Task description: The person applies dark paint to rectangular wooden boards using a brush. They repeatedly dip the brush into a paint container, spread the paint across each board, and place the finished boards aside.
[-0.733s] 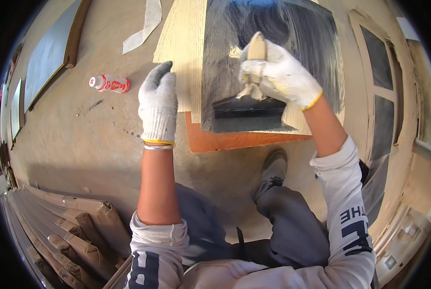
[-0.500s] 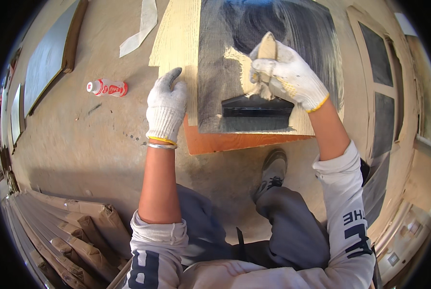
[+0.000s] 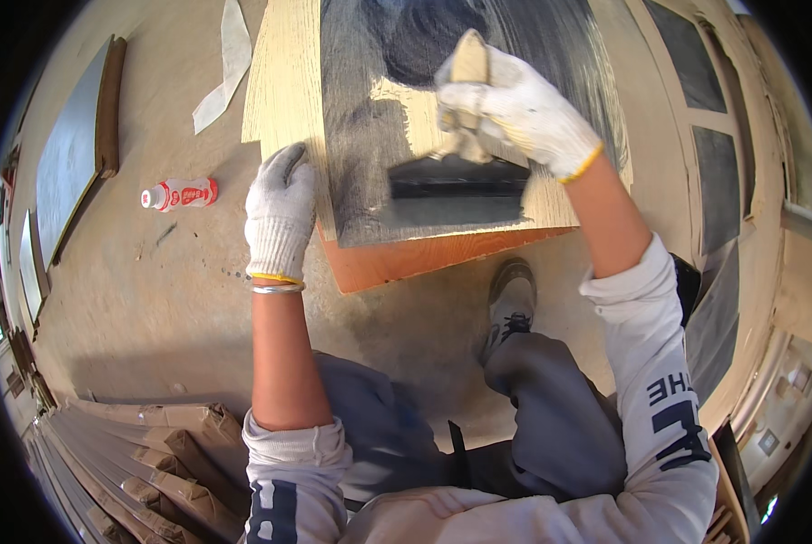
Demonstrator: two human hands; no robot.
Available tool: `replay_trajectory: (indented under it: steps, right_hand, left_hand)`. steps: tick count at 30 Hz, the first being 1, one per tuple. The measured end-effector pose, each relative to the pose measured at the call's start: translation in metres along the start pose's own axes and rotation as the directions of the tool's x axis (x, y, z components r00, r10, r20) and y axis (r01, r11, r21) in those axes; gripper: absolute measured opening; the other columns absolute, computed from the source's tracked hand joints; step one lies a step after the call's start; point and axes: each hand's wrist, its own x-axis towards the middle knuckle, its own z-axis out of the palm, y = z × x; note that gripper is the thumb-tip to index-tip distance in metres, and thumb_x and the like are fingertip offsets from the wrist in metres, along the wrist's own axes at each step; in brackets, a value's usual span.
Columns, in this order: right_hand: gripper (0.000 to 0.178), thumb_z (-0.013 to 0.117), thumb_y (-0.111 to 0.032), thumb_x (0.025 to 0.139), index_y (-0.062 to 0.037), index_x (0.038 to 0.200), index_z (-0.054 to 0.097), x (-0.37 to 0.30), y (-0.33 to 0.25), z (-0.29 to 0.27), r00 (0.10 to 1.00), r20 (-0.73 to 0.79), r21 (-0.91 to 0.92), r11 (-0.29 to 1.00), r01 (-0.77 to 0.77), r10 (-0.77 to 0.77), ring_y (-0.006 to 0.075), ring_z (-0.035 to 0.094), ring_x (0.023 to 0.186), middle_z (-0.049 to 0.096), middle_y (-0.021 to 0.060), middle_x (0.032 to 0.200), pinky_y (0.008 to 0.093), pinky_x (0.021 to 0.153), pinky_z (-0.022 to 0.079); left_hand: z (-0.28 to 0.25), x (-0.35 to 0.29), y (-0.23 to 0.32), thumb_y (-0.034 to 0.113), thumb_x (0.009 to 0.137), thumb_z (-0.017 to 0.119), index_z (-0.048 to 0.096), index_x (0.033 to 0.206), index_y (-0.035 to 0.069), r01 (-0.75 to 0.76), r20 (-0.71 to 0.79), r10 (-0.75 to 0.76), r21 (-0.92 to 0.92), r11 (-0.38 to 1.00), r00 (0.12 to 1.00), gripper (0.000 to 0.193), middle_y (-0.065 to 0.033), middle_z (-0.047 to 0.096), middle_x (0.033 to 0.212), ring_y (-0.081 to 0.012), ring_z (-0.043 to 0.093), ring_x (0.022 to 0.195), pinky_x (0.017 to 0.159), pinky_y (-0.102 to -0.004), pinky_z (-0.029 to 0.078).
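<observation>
My right hand [image 3: 519, 104], in a white knit glove with a yellow hem, is closed round the light handle of a wide black brush [image 3: 460, 186]. The brush lies against a panel [image 3: 356, 154] that is partly coated black, with streaky bare wood grain showing in places. The lower edge of the brush is blurred and close to the panel's near edge. My left hand [image 3: 282, 204], gloved alike and grey at the fingertips, is at the left edge of the pale wood-grain sheets [image 3: 279, 82]. Its fingers are extended and hold nothing visible.
An orange-brown board [image 3: 406, 263] sticks out under the panel. On the floor at left are a red-and-white bottle [image 3: 179, 193] and a pale strip [image 3: 227, 72]. Grey boards [image 3: 72, 145] are at far left, dark panels [image 3: 719, 181] at right, and brown-wrapped packs [image 3: 165, 444] at lower left.
The whole view has shifted, so the panel and both hands appear farther left. The brush is still on the near part of the panel, now blurred. My left thumb sits closer to the fingers.
</observation>
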Motion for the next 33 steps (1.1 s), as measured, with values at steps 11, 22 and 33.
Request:
replay_trajectory:
  steps: [11, 22, 33]
  right_hand:
    - [0.018, 0.073, -0.015, 0.1, -0.0035, 0.107, 0.061, 0.0, 0.014, 0.002, 0.991, 0.022, -0.077, 0.988, 0.135, -0.134, 0.0123, 0.067, 0.061, 0.069, 0.0065, 0.086, 0.0281, 0.049, 0.052]
    - [0.02, 0.074, -0.013, 0.099, -0.0042, 0.111, 0.061, -0.019, 0.012, -0.013, 0.995, -0.002, -0.173, 0.98, 0.1, -0.102, 0.0136, 0.068, 0.063, 0.069, 0.0066, 0.086, 0.025, 0.047, 0.05]
    - [0.024, 0.074, -0.016, 0.098, -0.0013, 0.114, 0.063, -0.097, -0.001, -0.133, 0.993, -0.12, -0.041, 0.999, -0.001, -0.004, 0.0164, 0.071, 0.071, 0.07, 0.011, 0.087, 0.0315, 0.056, 0.063]
  left_hand:
    - [-0.004, 0.001, 0.004, 0.027, 0.1, 0.064, 0.07, 0.136, -0.002, 0.088, 0.055, -0.081, -0.144, 0.986, 0.995, 0.047, -0.0177, 0.076, 0.128, -0.0258, 0.071, 0.116, 0.102, -0.0349, 0.052]
    - [-0.003, 0.0, 0.014, 0.026, 0.101, 0.063, 0.068, 0.137, -0.004, 0.156, 0.04, -0.151, -0.228, 0.961, 0.988, 0.047, -0.014, 0.076, 0.127, -0.0194, 0.069, 0.109, 0.098, -0.0313, 0.051]
    - [-0.016, 0.001, 0.003, 0.02, 0.102, 0.062, 0.064, 0.141, -0.006, 0.146, -0.024, -0.163, -0.342, 0.928, 0.986, 0.047, -0.0086, 0.073, 0.12, -0.0098, 0.06, 0.089, 0.081, -0.0259, 0.049]
